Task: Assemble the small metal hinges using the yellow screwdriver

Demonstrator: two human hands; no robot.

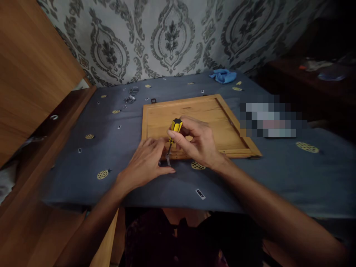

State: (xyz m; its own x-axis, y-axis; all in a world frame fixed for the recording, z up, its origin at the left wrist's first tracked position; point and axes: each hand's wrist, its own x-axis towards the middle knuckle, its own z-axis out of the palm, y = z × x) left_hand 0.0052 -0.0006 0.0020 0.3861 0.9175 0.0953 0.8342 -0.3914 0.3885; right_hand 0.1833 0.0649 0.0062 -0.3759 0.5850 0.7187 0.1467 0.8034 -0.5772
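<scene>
A framed wooden panel (205,115) lies on the blue patterned cloth. My right hand (197,139) is closed on the yellow and black handle of a screwdriver (176,126), which stands tilted with its shaft pointing down at the panel's near edge. The shaft's tip meets a small metal piece (168,159) at that edge, near the left corner. My left hand (148,159) lies beside it, fingers over the panel's near left corner and thumb stretched out below the metal piece. Whether its fingers grip the piece is hidden.
Small metal parts (130,99) lie at the back left of the cloth (111,129). A blue rag (224,76) is at the back, near the patterned wall covering (172,37). A blurred-out object (269,118) lies right of the panel. Wooden furniture (36,74) borders the left side.
</scene>
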